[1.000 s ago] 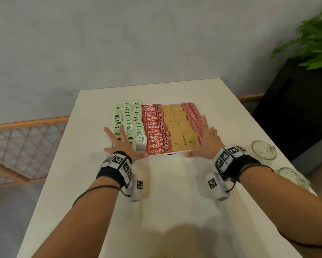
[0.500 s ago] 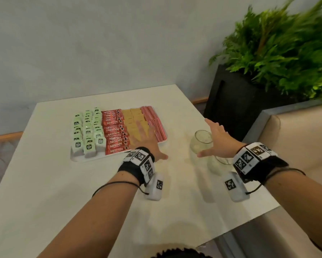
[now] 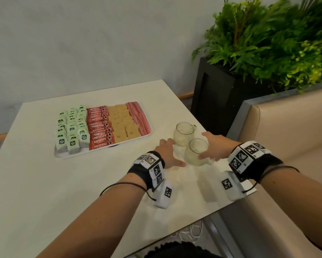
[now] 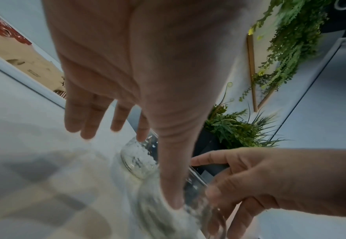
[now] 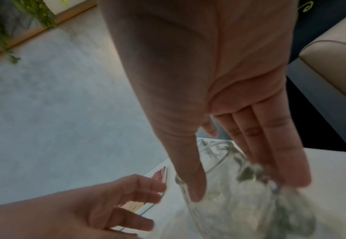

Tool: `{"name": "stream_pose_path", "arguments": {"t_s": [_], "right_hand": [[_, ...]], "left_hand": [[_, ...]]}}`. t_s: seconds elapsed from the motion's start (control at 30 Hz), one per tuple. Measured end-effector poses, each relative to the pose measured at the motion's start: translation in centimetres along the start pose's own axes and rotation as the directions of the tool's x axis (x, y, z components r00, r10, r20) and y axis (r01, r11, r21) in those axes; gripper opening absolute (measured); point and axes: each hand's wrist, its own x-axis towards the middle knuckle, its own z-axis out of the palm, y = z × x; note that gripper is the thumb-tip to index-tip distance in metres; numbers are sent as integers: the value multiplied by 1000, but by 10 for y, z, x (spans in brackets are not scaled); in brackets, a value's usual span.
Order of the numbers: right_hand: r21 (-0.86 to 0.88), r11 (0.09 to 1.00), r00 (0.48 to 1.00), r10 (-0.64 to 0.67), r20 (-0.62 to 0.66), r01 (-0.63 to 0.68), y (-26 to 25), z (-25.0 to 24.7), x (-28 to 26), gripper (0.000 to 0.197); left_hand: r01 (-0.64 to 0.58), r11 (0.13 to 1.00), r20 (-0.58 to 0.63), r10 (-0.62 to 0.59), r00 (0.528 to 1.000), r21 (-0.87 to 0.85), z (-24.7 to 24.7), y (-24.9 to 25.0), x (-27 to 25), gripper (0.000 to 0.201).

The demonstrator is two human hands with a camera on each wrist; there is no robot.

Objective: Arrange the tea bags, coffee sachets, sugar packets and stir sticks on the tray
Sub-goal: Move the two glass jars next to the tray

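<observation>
The white tray (image 3: 60,155) lies on the table at the far left. It carries columns of green tea bags (image 3: 70,127), red coffee sachets (image 3: 99,127), brown sugar packets (image 3: 123,123) and red-and-white stir sticks (image 3: 138,116). Right of it stand two empty glass mugs, a far mug (image 3: 183,134) and a near mug (image 3: 195,153). My left hand (image 3: 175,152) is spread open just left of the mugs, its thumb against the near one. My right hand (image 3: 202,146) reaches round the near mug (image 5: 229,202), which stands between its thumb and straight fingers.
A black planter (image 3: 221,101) full of ferns (image 3: 268,43) stands behind the table's right corner. A beige bench seat (image 3: 287,127) runs along the right. The table's right edge (image 3: 231,203) is close under my right wrist. A white cable (image 3: 190,233) lies on the floor.
Both hands have left the sides of the tray and swung right to the two glass mugs. The head view has turned right with them.
</observation>
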Motion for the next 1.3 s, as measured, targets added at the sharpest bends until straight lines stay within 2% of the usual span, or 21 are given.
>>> {"name": "stream_pose_path", "arguments": {"t_s": [0.1, 0.2, 0.27, 0.37, 0.43, 0.57, 0.7, 0.93, 1.13, 1.3], "right_hand": [[157, 987, 997, -25, 68, 14, -10, 4, -4, 91], [290, 957, 999, -41, 28, 31, -15, 8, 4, 82], [243, 968, 996, -49, -74, 66, -16, 7, 12, 76], [67, 991, 964, -96, -249, 116, -15, 3, 26, 74], [36, 989, 947, -129, -294, 146, -17, 3, 35, 79], [-42, 985, 947, -173, -270, 168, -22, 5, 53, 94], [-112, 981, 956, -181, -229, 159, -33, 8, 73, 96], [-53, 986, 948, -169, -271, 161, -73, 5, 120, 96], [-3, 985, 939, -166, -300, 173, -117, -6, 182, 98], [60, 983, 932, -143, -333, 172, -141, -14, 223, 93]], "left_hand": [[-42, 985, 67, 53, 996, -166, 9, 6, -1, 114], [-34, 970, 2, 36, 999, -240, 18, 9, -3, 127], [-19, 970, -38, 10, 999, -241, 21, 7, -2, 121], [-38, 979, -74, 24, 997, -200, 21, 2, -2, 97], [-50, 979, -113, 28, 993, -200, 19, -2, -3, 89], [-31, 974, -178, -10, 984, -224, 7, -21, -6, 85], [-1, 961, -277, -79, 958, -276, -32, -49, -9, 85], [-21, 930, -411, -142, 901, -368, -104, -98, 18, 82], [-33, 930, -518, -174, 838, -366, -124, -128, 56, 88], [-13, 915, -520, -218, 826, -403, -131, -141, 84, 99]]}}
